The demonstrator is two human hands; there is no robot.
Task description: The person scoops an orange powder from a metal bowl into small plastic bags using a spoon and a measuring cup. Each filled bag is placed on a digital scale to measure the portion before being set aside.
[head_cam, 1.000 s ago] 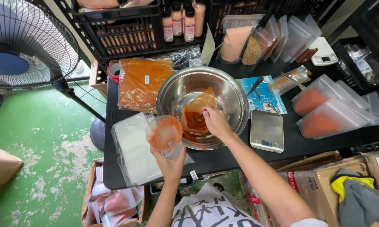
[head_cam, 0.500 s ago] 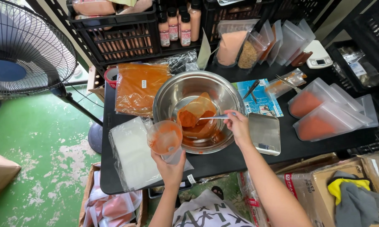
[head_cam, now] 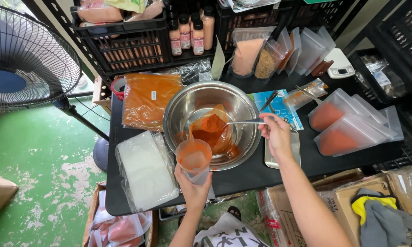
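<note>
My left hand [head_cam: 194, 188] holds a small clear bag with an orange funnel-like cup [head_cam: 193, 155] in its mouth, at the near rim of a steel mixing bowl [head_cam: 187, 103]. My right hand [head_cam: 274, 134] grips a metal spoon [head_cam: 242, 122] by its handle. The spoon's bowl rests in a heap of red-orange powder [head_cam: 211, 129] inside an open bag lying in the steel bowl. All of this sits on a black table [head_cam: 251, 176].
A large bag of orange powder [head_cam: 148, 100] and a stack of empty clear bags [head_cam: 144, 169] lie left of the bowl. Filled pouches [head_cam: 347, 123] and a metal scale plate [head_cam: 296, 153] sit right. Crates with bottles [head_cam: 190, 29] stand behind. A fan [head_cam: 25, 59] stands left.
My right hand has drawn back from inside the bowl to its right rim, now holding the spoon by the handle. The left hand with the cup and small bag stays at the near rim.
</note>
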